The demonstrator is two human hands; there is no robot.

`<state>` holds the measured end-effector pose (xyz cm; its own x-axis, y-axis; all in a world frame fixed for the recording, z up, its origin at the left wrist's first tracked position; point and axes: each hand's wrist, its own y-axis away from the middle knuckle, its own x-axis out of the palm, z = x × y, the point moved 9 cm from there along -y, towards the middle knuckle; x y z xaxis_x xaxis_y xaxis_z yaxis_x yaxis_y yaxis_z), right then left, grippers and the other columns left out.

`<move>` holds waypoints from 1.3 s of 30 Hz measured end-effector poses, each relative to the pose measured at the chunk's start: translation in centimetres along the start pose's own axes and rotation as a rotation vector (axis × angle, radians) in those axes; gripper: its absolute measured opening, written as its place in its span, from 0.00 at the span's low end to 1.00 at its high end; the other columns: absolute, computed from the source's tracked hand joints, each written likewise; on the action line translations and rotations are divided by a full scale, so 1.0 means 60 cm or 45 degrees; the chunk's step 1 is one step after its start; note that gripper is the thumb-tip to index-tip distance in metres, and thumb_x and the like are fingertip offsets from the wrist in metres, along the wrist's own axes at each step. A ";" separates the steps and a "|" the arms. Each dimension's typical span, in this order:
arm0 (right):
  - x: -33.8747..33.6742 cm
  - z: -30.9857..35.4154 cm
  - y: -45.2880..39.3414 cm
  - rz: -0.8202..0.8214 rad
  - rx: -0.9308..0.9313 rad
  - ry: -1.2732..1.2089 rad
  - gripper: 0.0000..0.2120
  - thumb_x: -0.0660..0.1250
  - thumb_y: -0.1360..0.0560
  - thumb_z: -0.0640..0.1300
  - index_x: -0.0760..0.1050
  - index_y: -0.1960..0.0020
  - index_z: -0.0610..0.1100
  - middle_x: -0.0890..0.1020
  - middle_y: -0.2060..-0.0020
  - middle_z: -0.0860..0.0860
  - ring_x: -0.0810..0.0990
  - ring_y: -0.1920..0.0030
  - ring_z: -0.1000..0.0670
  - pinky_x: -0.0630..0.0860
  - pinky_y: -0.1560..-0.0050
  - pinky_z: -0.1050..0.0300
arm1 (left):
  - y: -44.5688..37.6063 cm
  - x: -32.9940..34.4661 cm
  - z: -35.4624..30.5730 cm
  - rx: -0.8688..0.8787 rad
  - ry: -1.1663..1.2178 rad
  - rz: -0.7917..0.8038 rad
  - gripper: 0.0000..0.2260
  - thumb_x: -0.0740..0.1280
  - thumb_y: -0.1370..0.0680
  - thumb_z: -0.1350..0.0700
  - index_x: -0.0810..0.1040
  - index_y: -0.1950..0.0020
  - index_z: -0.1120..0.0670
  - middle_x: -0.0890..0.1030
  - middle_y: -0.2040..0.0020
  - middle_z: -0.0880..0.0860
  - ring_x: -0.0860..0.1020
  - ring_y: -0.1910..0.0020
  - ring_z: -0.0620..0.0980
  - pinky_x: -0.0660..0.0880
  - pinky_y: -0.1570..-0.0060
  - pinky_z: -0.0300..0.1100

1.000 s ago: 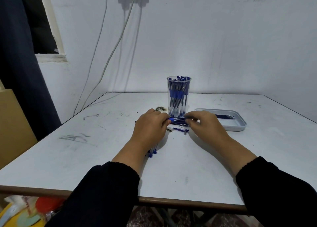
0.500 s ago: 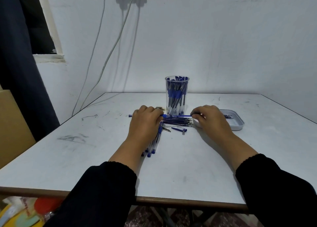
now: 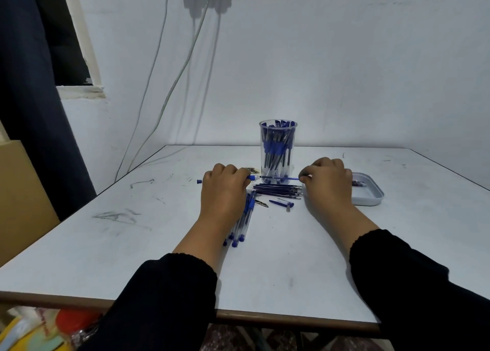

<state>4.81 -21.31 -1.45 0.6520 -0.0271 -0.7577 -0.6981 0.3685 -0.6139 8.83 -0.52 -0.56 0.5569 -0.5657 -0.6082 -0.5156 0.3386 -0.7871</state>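
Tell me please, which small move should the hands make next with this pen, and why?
Probably the right hand should draw the refill rightward until it leaves the pen barrel that the left hand grips. The refill spans the gap between the hands, and a pile of loose refills lies just below it.

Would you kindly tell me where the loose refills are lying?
In the head view, the loose refills lie mid-table between the left hand and right hand, in front of the pen cup.
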 end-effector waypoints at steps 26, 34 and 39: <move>0.021 -0.112 -0.028 0.352 0.419 -0.133 0.19 0.59 0.24 0.35 0.78 0.37 0.47 0.78 0.39 0.44 0.72 0.37 0.41 0.71 0.41 0.51 | 0.005 0.003 -0.037 0.135 0.189 0.016 0.04 0.69 0.25 0.60 0.81 0.52 0.55 0.82 0.59 0.51 0.75 0.59 0.56 0.67 0.58 0.47; 0.039 -0.138 -0.014 0.626 0.530 -0.074 0.20 0.62 0.26 0.35 0.78 0.38 0.51 0.79 0.43 0.46 0.76 0.42 0.42 0.70 0.50 0.56 | 0.005 0.007 -0.038 0.145 0.188 0.043 0.04 0.69 0.26 0.61 0.81 0.53 0.55 0.81 0.60 0.52 0.74 0.60 0.57 0.64 0.59 0.45; 0.035 -0.143 -0.019 0.541 0.537 -0.021 0.17 0.66 0.28 0.36 0.80 0.44 0.51 0.80 0.46 0.46 0.76 0.43 0.42 0.69 0.53 0.56 | 0.006 0.007 -0.038 0.130 0.202 0.075 0.05 0.68 0.24 0.60 0.81 0.50 0.55 0.82 0.56 0.52 0.74 0.56 0.57 0.63 0.57 0.46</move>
<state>4.42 -29.74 -4.23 0.3481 0.2168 -0.9121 -0.7235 0.6809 -0.1142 7.41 -2.36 -0.87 0.4143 -0.6512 -0.6358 -0.4706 0.4446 -0.7621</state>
